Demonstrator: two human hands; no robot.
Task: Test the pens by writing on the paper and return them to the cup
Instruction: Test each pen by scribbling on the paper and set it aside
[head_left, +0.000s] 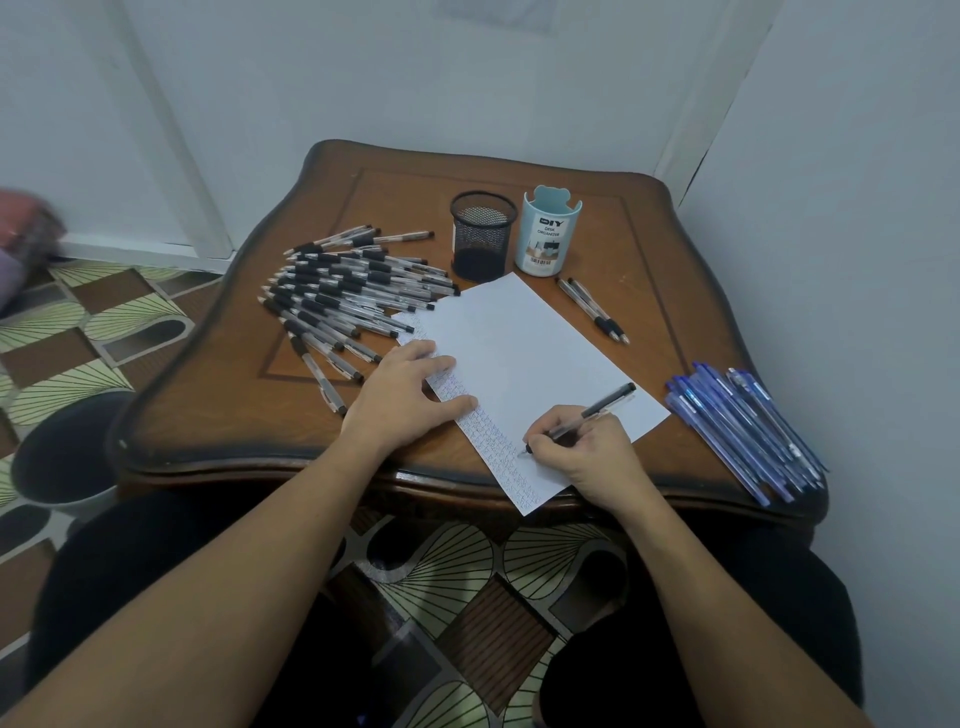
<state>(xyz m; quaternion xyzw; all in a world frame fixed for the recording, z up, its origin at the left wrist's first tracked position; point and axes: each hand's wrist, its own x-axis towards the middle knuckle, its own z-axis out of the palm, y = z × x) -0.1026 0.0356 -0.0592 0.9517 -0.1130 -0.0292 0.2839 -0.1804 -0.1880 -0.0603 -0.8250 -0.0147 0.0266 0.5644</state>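
One black pen is gripped in the right hand, its tip set on the white paper near the lower edge, beside a column of small test marks. The left hand is laid flat on the paper's left edge, fingers straight.

Two cups are counted, a black mesh cup and a pale blue desk organizer, side by side behind the paper. Two pens are noted just below the organizer.

The heap of black-grip pens at left and the stack of blue pens at right overlap too much to be counted.

Bench: carved brown wood. Patterned floor, pale walls.
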